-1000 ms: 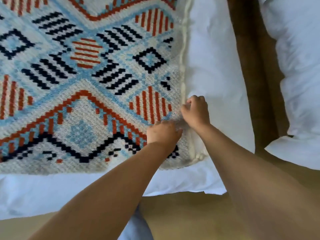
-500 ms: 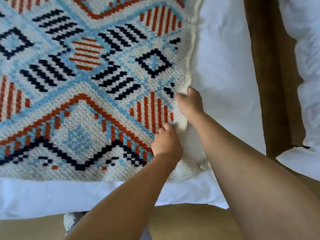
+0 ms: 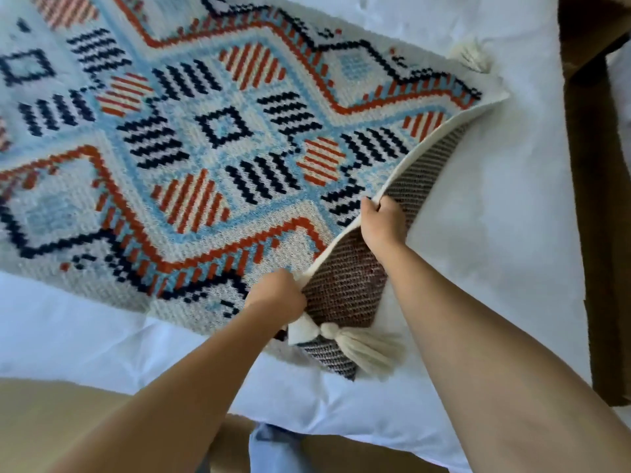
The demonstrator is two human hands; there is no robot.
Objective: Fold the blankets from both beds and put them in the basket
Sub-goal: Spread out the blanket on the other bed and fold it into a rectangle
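The blanket [image 3: 211,158], spread on the bed [image 3: 495,233], is pinched along its lifted cream edge by the left hand [image 3: 276,295] and right hand [image 3: 382,221]; it is judged soft, thick and floppy.

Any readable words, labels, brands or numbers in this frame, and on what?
None readable.
The blanket carries only a woven geometric pattern; no tag shows on the striped underside where the left hand and right hand grip its edge.
The sheet is plain white.
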